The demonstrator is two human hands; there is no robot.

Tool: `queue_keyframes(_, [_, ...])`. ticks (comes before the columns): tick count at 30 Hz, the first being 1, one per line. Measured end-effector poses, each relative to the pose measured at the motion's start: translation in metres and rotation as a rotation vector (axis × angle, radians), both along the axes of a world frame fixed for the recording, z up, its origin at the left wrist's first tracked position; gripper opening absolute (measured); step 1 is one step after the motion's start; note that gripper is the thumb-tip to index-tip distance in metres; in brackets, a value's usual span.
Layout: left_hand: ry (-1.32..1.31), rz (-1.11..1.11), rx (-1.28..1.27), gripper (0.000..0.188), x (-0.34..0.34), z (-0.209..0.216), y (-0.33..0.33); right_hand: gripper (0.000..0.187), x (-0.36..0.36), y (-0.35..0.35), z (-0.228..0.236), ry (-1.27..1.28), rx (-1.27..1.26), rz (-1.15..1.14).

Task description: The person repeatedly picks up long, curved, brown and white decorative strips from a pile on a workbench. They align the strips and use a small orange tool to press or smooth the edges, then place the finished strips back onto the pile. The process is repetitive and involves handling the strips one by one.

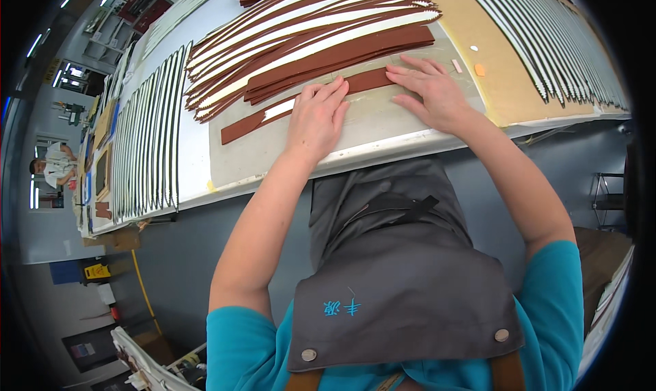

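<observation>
A long brown leather-like strip (369,81) lies across a grey mat (236,160) on the table in front of me. Part of its white face shows left of my left hand (318,118), whose fingers rest extended on the strip near its middle. Over the strip's right end, my right hand (436,96) lies with fingers spread and thumb apart. Neither hand grips anything. Just beyond the strip sits a stack of brown strips (342,58), brown side up. Farther back is a larger pile of brown-and-white strips (294,37) with pointed, jagged ends.
Rows of thin dark-edged strips hang over the table's front edge at left (147,135) and lie at right (540,43). Small orange (480,70) and pink (456,66) pieces lie beyond my right hand. Far left stands another person (58,165). A chair (608,201) stands at right.
</observation>
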State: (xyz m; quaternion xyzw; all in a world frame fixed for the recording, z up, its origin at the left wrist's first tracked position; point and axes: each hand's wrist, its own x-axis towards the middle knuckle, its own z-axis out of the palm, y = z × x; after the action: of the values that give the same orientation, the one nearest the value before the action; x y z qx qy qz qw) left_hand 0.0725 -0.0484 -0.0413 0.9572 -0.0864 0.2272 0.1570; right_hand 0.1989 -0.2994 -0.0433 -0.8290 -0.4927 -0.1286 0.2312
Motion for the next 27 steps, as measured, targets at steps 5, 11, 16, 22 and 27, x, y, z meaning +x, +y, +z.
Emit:
queue_keyframes(5, [-0.010, -0.014, -0.017, 0.036, 0.012, -0.009, -0.005, 0.031, 0.008, 0.000, 0.008, -0.068, -0.013, -0.068])
queue_keyframes(11, [-0.019, 0.003, -0.016, 0.036, 0.003, -0.004, -0.001, 0.024, 0.014, 0.019, 0.023, -0.029, -0.047, -0.027])
queue_keyframes(16, [0.027, 0.010, -0.030, 0.036, 0.000, -0.001, -0.001, 0.032, 0.027, 0.034, 0.044, 0.411, -0.045, -0.127])
queue_keyframes(22, [-0.056, 0.017, -0.014, 0.029, 0.006, 0.002, 0.000, 0.038, 0.038, 0.043, 0.067, 0.573, -0.195, -0.159])
queue_keyframes(27, [0.069, 0.011, -0.214, 0.019, 0.033, 0.021, 0.002, 0.031, 0.046, 0.043, 0.060, 0.642, -0.138, -0.106])
